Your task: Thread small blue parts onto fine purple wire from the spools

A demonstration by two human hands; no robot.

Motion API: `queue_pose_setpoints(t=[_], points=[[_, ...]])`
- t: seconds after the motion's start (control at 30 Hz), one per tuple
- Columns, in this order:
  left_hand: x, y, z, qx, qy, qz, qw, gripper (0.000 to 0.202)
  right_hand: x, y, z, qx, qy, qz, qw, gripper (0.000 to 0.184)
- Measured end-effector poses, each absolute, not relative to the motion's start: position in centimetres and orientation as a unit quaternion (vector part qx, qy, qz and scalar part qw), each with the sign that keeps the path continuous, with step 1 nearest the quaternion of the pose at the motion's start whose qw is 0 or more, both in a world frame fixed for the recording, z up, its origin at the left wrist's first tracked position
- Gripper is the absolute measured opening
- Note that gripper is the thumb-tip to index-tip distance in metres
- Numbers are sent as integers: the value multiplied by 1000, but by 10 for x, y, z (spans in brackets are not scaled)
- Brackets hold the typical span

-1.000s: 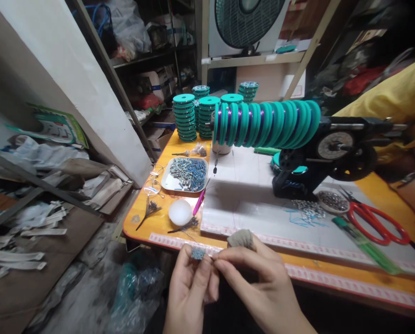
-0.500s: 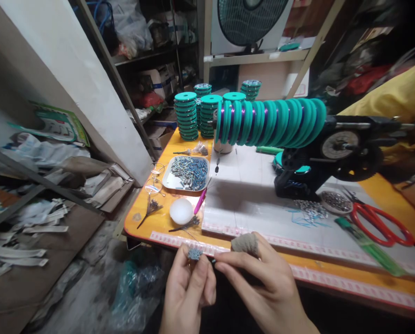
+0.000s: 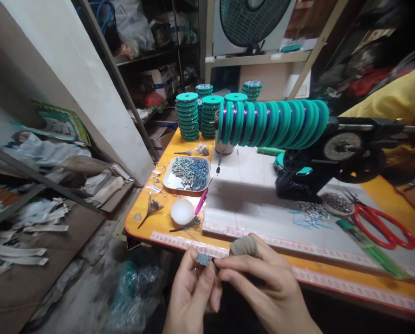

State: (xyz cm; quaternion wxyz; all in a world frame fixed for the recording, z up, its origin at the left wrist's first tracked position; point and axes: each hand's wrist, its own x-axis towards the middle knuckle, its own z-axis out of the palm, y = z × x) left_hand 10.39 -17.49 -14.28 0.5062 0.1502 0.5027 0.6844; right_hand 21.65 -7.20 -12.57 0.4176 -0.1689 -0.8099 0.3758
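Head view: a small blue-grey bundle [image 3: 204,259] is pinched between the thumb and forefinger of the left hand [image 3: 190,297], just in front of the orange table [image 3: 160,225]. The right hand [image 3: 266,292] is closed narrowly, its fingertips [image 3: 223,269] pressed to the bundle's right side; whether anything is gripped between them cannot be told. A cloth cap [image 3: 243,246] is worn on one right-hand finger. Beyond the fingers, a white dome [image 3: 182,211] and a tray of tubes [image 3: 190,173] are seen.
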Motion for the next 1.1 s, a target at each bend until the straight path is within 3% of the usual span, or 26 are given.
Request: queue_pose_setpoints(t=[0.2,0.47,0.53,0.63,0.77,0.97,1.1], points=[[102,-172,-146,106,509,755,401,36,213,-77,-128,-141,-875,278,371,13],[50,-162,-122,198,457,849,173,25,216,-73,-118,-150,-869,252,399,13],[19,-154,-112,252,465,841,112,7,218,-70,-117,-166,-861,271,398,12],[-19,-140,-97,379,542,731,169,6,218,-68,-120,-180,-842,292,416,12],[-23,-131,-84,548,557,584,221,29,214,-68,-125,-200,-830,292,431,12],[31,-150,-94,525,595,494,356,22,214,-68,-126,-196,-827,277,447,16],[47,-160,-103,501,610,483,379,19,214,-70,-127,-193,-831,284,438,17]])
